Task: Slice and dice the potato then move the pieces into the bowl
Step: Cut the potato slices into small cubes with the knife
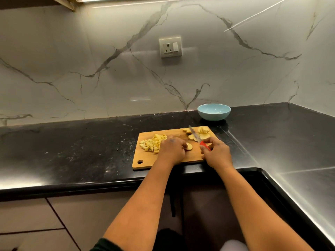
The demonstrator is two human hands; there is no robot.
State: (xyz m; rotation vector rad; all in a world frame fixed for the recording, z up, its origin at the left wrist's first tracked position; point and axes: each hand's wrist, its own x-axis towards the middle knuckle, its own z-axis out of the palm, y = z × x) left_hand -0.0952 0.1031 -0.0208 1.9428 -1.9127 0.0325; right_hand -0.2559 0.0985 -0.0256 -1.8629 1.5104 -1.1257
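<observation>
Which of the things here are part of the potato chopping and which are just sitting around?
In use: potato slices, diced potato, slice under left hand, red-handled knife in right hand, cutting board, blue bowl.
Idle: wall socket, black counter.

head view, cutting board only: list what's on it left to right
hanging hole → pile of diced potato → left hand holding a potato slice → knife, its red handle in the right hand. The uncut slices at the far right overlap the blade, so I left them out.
</observation>
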